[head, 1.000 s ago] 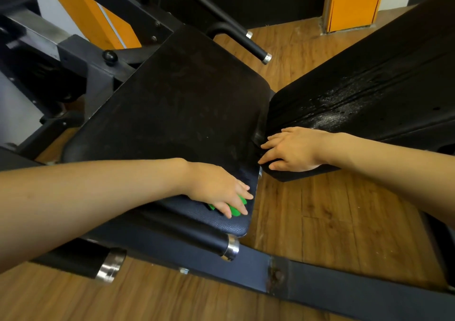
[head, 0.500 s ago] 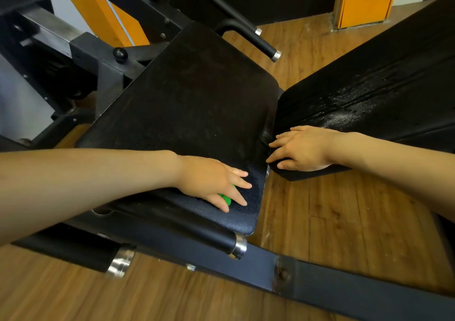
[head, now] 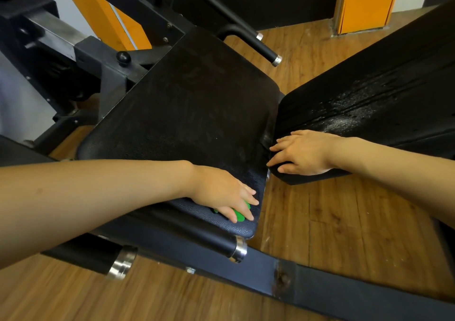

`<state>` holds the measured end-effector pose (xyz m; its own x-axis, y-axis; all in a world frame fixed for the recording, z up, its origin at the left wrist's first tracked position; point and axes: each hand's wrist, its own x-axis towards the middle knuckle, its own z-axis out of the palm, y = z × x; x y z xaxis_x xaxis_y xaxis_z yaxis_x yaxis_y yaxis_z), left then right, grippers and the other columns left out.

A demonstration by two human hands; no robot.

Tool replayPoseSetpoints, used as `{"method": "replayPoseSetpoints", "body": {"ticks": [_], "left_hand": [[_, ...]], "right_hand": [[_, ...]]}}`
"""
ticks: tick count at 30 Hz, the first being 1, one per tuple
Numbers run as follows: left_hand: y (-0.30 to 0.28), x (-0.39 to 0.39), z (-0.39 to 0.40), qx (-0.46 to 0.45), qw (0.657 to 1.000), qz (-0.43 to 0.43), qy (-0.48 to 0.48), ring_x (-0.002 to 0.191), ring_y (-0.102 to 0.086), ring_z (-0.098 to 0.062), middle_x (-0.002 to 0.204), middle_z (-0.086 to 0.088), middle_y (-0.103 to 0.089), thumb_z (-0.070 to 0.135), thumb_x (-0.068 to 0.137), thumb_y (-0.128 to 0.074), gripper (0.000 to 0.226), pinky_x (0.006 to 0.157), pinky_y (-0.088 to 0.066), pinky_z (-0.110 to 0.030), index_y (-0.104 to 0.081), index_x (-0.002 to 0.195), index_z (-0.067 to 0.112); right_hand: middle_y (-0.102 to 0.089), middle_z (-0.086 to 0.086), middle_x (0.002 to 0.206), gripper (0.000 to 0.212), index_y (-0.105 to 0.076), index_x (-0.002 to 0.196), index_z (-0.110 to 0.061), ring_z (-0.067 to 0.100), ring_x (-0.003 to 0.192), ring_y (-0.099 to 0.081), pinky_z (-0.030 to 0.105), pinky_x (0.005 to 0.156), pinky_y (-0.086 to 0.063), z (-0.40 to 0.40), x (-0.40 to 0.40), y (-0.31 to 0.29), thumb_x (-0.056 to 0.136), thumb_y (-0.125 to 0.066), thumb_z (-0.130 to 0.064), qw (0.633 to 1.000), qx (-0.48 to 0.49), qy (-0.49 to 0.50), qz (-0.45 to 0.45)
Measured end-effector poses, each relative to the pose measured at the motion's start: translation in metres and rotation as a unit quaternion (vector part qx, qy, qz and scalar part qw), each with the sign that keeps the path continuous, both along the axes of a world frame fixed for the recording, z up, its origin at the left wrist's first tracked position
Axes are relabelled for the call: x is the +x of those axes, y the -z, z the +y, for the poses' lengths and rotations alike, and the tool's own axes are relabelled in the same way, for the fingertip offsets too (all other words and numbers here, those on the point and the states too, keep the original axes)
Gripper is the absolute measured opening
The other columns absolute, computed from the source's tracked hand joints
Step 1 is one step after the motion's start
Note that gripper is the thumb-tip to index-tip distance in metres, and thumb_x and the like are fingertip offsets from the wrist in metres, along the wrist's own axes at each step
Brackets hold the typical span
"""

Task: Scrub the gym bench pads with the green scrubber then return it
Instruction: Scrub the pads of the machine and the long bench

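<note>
The black seat pad (head: 187,113) fills the middle of the view. My left hand (head: 221,192) lies flat on its near right corner, fingers straight, pressing the green scrubber (head: 240,213) against the pad; only a bit of green shows between the fingers. The black back pad (head: 369,94) slopes up to the right, with a wet shine on its surface. My right hand (head: 302,153) rests flat on the back pad's lower end, fingers pointing left toward the gap between the pads.
Black steel frame bars (head: 307,278) run across the wooden floor (head: 332,222) below the pads. Chrome-capped rollers (head: 236,246) sit under the seat. A handle bar (head: 261,47) sticks out behind the seat. Orange pillars (head: 364,3) stand at the back.
My left hand with the scrubber has slid back and forth a short way over the seat pad's near right corner. My right hand has stayed on the back pad.
</note>
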<state>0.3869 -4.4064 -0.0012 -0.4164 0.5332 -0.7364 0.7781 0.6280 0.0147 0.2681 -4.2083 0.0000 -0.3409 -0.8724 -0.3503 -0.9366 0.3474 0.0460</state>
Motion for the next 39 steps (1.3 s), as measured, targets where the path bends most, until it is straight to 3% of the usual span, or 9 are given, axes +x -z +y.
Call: {"method": "replayPoseSetpoints", "body": {"ticks": [7, 12, 17, 20, 25, 28, 33, 39], "left_hand": [[-0.054, 0.021, -0.047, -0.046, 0.996, 0.025, -0.072, 0.149, 0.004, -0.009, 0.162, 0.010, -0.009, 0.041, 0.103, -0.040, 0.049, 0.121, -0.010, -0.029, -0.031, 0.150, 0.034], [-0.062, 0.028, -0.057, -0.021, 0.990, 0.050, -0.130, 0.148, 0.002, -0.007, 0.162, 0.009, -0.014, 0.040, 0.101, -0.044, 0.048, 0.120, -0.013, -0.029, -0.034, 0.148, 0.035], [-0.065, 0.031, -0.050, 0.052, 0.969, 0.084, -0.225, 0.148, -0.005, -0.004, 0.160, 0.011, -0.020, 0.039, 0.102, -0.043, 0.046, 0.112, -0.016, -0.021, -0.037, 0.147, 0.034], [-0.072, 0.025, -0.054, 0.074, 0.958, 0.116, -0.252, 0.148, -0.005, -0.004, 0.160, 0.010, -0.021, 0.039, 0.102, -0.043, 0.046, 0.116, -0.014, -0.025, -0.037, 0.147, 0.033], [-0.106, -0.001, -0.077, 0.090, 0.933, 0.223, -0.266, 0.149, -0.009, -0.010, 0.160, 0.003, -0.023, 0.035, 0.101, -0.046, 0.047, 0.118, -0.017, -0.029, -0.039, 0.147, 0.027], [-0.134, -0.019, -0.100, 0.096, 0.899, 0.282, -0.320, 0.149, -0.010, -0.012, 0.160, 0.002, -0.023, 0.032, 0.101, -0.046, 0.047, 0.117, -0.018, -0.031, -0.039, 0.147, 0.026], [-0.165, -0.041, -0.139, 0.152, 0.792, 0.373, -0.459, 0.149, -0.012, -0.016, 0.160, 0.001, -0.024, 0.028, 0.103, -0.044, 0.045, 0.118, -0.016, -0.038, -0.039, 0.148, 0.024], [-0.169, -0.075, -0.174, 0.191, 0.737, 0.415, -0.497, 0.149, -0.015, -0.020, 0.159, -0.002, -0.028, 0.029, 0.104, -0.043, 0.045, 0.117, -0.018, -0.035, -0.040, 0.148, 0.024]], "right_hand": [[-0.019, -0.008, 0.162, 0.045, -0.032, 0.148, -0.043, 0.015, 0.151, -0.006, 0.038, 0.121, -0.003, 0.001, 0.001, -0.003, 0.104, -0.028, -0.048, 1.000, -0.002, 0.001, -0.011], [-0.019, -0.009, 0.162, 0.045, -0.032, 0.148, -0.044, 0.015, 0.151, -0.006, 0.039, 0.121, -0.002, 0.000, 0.001, -0.002, 0.103, -0.029, -0.049, 1.000, -0.001, 0.009, -0.019], [-0.023, -0.009, 0.161, 0.046, -0.032, 0.148, -0.044, 0.013, 0.150, -0.010, 0.038, 0.121, -0.005, -0.003, 0.000, -0.005, 0.102, -0.034, -0.049, 0.999, -0.012, 0.029, -0.042], [-0.033, -0.008, 0.156, 0.044, -0.038, 0.146, -0.041, 0.011, 0.146, -0.024, 0.032, 0.118, -0.017, -0.005, -0.003, -0.011, 0.102, -0.041, -0.044, 0.990, -0.070, 0.069, -0.097], [-0.046, -0.006, 0.147, 0.038, -0.050, 0.141, -0.026, 0.009, 0.137, -0.039, 0.019, 0.108, -0.026, -0.024, -0.010, -0.028, 0.102, -0.048, -0.028, 0.935, -0.237, 0.175, -0.199], [-0.043, -0.004, 0.150, 0.042, -0.045, 0.144, -0.023, 0.012, 0.140, -0.036, 0.022, 0.110, -0.026, -0.049, -0.016, -0.040, 0.102, -0.048, -0.025, 0.908, -0.290, 0.211, -0.218], [-0.037, -0.002, 0.155, 0.053, -0.035, 0.150, -0.026, 0.015, 0.144, -0.030, 0.031, 0.116, -0.023, -0.112, -0.035, -0.051, 0.100, -0.053, -0.026, 0.865, -0.372, 0.252, -0.223], [-0.033, 0.005, 0.157, 0.057, -0.029, 0.153, -0.028, 0.023, 0.146, -0.027, 0.040, 0.118, -0.028, -0.181, -0.048, -0.064, 0.100, -0.052, -0.031, 0.823, -0.443, 0.292, -0.205]]}}
